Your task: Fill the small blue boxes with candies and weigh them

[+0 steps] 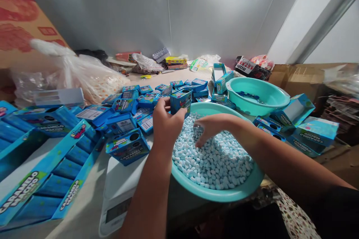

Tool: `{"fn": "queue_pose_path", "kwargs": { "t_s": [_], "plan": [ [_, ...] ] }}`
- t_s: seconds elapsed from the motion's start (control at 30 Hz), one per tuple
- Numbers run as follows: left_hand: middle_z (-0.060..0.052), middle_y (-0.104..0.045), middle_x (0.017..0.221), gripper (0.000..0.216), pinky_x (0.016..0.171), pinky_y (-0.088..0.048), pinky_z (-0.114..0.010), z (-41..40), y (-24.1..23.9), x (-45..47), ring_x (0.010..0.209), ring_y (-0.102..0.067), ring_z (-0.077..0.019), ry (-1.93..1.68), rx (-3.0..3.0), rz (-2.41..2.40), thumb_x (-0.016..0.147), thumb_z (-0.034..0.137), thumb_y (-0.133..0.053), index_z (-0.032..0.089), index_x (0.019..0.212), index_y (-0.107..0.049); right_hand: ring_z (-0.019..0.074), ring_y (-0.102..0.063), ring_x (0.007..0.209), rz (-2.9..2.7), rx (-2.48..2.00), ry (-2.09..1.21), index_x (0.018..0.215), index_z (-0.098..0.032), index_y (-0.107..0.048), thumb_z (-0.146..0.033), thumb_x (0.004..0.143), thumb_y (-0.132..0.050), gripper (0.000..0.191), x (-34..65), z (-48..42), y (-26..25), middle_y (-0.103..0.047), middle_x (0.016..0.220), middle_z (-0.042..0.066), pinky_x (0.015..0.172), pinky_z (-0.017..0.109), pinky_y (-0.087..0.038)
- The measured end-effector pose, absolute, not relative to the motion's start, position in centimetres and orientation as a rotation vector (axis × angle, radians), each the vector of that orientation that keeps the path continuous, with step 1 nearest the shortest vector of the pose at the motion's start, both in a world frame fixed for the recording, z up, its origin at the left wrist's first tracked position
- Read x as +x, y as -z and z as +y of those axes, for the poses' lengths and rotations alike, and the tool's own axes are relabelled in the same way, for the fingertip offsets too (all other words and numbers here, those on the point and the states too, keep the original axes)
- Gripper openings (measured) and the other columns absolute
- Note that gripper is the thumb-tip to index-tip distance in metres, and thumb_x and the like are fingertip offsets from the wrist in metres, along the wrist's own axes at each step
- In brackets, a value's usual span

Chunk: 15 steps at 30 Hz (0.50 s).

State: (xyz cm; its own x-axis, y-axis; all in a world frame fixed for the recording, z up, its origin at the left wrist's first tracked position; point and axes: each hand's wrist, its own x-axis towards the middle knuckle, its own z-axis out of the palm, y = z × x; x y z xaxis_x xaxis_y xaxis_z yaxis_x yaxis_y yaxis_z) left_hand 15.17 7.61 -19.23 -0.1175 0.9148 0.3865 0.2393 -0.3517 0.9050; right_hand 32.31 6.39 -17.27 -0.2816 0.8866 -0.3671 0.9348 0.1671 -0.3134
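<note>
A small blue candy box (pixel 181 101) is held upright in my left hand (pixel 168 119), fingers and thumb closed round its sides, above the basin's left rim. My right hand (pixel 210 127) reaches into the turquoise basin (pixel 218 196), its curled fingers and thumb closed about some pale blue and white candies (pixel 215 164). Some of its fingertips are hidden among the candies. Close to my left forearm, another blue box (pixel 128 147) with a round dark hole on top rests on a white digital scale (pixel 120 190); the scale's display is unreadable.
Several small blue boxes (pixel 148 99) lie piled behind the scale. Larger blue display cartons (pixel 42 179) hold boxes at the left. A second turquoise basin (pixel 258 95) stands at the back right beside opened cartons (pixel 316 130). A filled plastic bag (pixel 89 78) sits back left.
</note>
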Motion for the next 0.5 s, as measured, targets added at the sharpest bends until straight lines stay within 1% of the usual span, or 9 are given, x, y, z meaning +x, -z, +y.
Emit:
{"fn": "queue_pose_path", "kwargs": {
  "t_s": [0.1, 0.17, 0.23, 0.3, 0.37, 0.43, 0.5],
  "plan": [
    [-0.002, -0.073, 0.094, 0.031, 0.080, -0.056, -0.030, 7.5, 19.1, 15.2, 0.088, -0.069, -0.0195, -1.481, 1.587, 1.290, 0.069, 0.030, -0.075, 0.021, 0.096, -0.064, 0.0220, -0.066, 0.075, 2.346, 1.757, 0.689, 0.104, -0.021, -0.078, -0.053, 0.053, -0.092, 0.062, 32.2, 6.7, 17.6, -0.077, 0.094, 0.007, 0.064, 0.031, -0.047],
    [-0.002, -0.073, 0.093, 0.031, 0.080, -0.056, -0.031, 7.4, 19.1, 15.2, 0.086, -0.069, -0.0196, -1.466, 1.610, 1.298, 0.069, 0.030, -0.075, 0.020, 0.097, -0.064, 0.0173, -0.061, 0.064, 2.362, 1.721, 0.679, 0.094, -0.021, -0.078, -0.052, 0.058, -0.090, 0.049, 32.2, 6.8, 17.7, -0.075, 0.081, 0.003, 0.059, 0.029, -0.042],
    [-0.002, -0.073, 0.093, 0.033, 0.079, -0.056, -0.031, 7.3, 19.1, 15.2, 0.086, -0.068, -0.0196, -1.439, 1.645, 1.298, 0.069, 0.029, -0.074, 0.020, 0.098, -0.064, 0.0147, -0.057, 0.056, 2.348, 1.703, 0.728, 0.085, -0.022, -0.077, -0.050, 0.062, -0.088, 0.038, 32.5, 6.9, 17.7, -0.071, 0.067, 0.000, 0.056, 0.029, -0.039],
    [-0.003, -0.072, 0.093, 0.033, 0.081, -0.056, -0.031, 7.3, 19.2, 15.3, 0.086, -0.068, -0.0193, -1.415, 1.692, 1.293, 0.069, 0.028, -0.073, 0.020, 0.100, -0.063, 0.0142, -0.056, 0.051, 2.308, 1.722, 0.808, 0.078, -0.022, -0.076, -0.046, 0.068, -0.085, 0.027, 33.1, 7.0, 17.5, -0.067, 0.058, -0.002, 0.055, 0.029, -0.038],
    [-0.003, -0.071, 0.095, 0.037, 0.082, -0.055, -0.031, 7.3, 19.3, 15.4, 0.086, -0.067, -0.0187, -1.411, 1.723, 1.281, 0.067, 0.027, -0.072, 0.020, 0.102, -0.061, 0.0148, -0.057, 0.049, 2.295, 1.784, 0.852, 0.072, -0.022, -0.074, -0.041, 0.074, -0.080, 0.020, 33.9, 7.1, 17.3, -0.066, 0.053, -0.002, 0.054, 0.030, -0.039],
    [-0.004, -0.068, 0.099, 0.047, 0.077, -0.055, -0.030, 7.3, 19.4, 15.4, 0.084, -0.066, -0.0176, -1.406, 1.711, 1.287, 0.064, 0.027, -0.073, 0.019, 0.108, -0.059, 0.0157, -0.059, 0.050, 2.323, 1.908, 0.853, 0.070, -0.023, -0.074, -0.040, 0.076, -0.077, 0.019, 34.8, 7.4, 16.9, -0.066, 0.051, -0.001, 0.055, 0.031, -0.041],
    [-0.005, -0.065, 0.102, 0.059, 0.071, -0.053, -0.029, 7.3, 19.4, 15.5, 0.080, -0.064, -0.0167, -1.371, 1.697, 1.326, 0.061, 0.027, -0.075, 0.019, 0.116, -0.057, 0.0166, -0.059, 0.050, 2.362, 2.078, 0.799, 0.071, -0.023, -0.075, -0.041, 0.075, -0.077, 0.018, 35.7, 7.6, 16.7, -0.064, 0.049, 0.000, 0.056, 0.032, -0.042]
  ]
}}
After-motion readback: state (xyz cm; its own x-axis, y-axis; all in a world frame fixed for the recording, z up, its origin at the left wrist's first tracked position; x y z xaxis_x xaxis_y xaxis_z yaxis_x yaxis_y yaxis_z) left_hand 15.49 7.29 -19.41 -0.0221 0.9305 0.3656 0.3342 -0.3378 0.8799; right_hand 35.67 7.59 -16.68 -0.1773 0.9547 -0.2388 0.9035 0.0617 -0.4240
